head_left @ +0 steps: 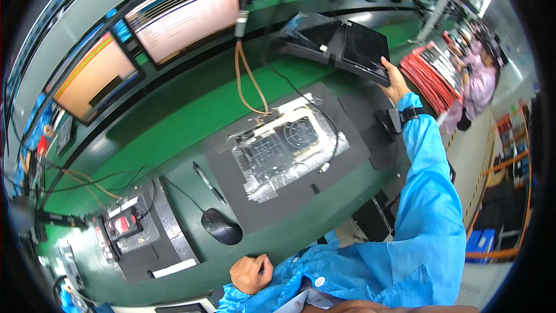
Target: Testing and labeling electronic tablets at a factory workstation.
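My right hand (396,82) reaches far to the right, its thumb over the near right corner of a flat black tablet-like device (366,45) and its other fingers partly hidden beneath. The device lies over a black tray (364,72). Near the bench's front edge, close to my body, my left hand (252,273) is curled into a loose fist, with nothing seen in it. A black computer mouse (222,226) lies beyond that hand, and a pen (209,183) rests past the mouse.
A silver-taped fixture plate (263,182) sits on a dark mat (234,200) mid-bench, with cables across it. Two monitors (188,20) stand at the back left. Another fixture (130,226) is at left. A co-worker in pink (483,81) is beside red folders (428,78).
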A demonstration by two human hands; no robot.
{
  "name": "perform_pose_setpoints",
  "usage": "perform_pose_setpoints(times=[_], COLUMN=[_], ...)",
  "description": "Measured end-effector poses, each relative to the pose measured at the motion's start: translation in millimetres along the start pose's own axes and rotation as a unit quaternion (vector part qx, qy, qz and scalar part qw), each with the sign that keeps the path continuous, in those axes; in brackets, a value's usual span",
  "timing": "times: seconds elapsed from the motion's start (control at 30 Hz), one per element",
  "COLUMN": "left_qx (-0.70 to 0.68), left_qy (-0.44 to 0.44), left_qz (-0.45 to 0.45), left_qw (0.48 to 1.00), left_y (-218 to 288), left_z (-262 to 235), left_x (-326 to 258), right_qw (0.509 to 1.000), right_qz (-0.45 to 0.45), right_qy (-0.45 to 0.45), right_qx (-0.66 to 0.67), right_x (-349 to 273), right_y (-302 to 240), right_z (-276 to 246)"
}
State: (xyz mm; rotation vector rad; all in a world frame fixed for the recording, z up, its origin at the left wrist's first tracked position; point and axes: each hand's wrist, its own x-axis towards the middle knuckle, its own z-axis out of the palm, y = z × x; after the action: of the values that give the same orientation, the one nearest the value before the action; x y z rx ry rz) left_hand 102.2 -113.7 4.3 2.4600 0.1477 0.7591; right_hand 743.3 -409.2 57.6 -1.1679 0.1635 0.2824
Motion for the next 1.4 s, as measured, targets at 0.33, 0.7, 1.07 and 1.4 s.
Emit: perform_pose_setpoints(times=[0.33, 0.7, 1.07, 1.4], left_qx=[-0.001, 0.01, -0.075, -0.024], left_qy=[0.004, 0.015, 0.069, 0.08], left_qz=[0.007, 0.025, -0.113, -0.042], left_qw=[1.0, 1.0, 0.988, 0.996], left_y=[2, 0, 4, -24], left_z=[2, 1, 1, -62], left_x=[-1, 0, -12, -24], right_qw=[0.971, 0.962, 0.688, 0.636], right_qz=[-0.138, -0.1, -0.393, -0.452], right_qy=[0.113, 0.243, 0.178, 0.115], right_qx=[0.162, 0.077, -0.584, -0.615], right_x=[-158, -184, -248, -190], right_y=[25, 44, 56, 109], right_z=[-114, -186, -100, -52])
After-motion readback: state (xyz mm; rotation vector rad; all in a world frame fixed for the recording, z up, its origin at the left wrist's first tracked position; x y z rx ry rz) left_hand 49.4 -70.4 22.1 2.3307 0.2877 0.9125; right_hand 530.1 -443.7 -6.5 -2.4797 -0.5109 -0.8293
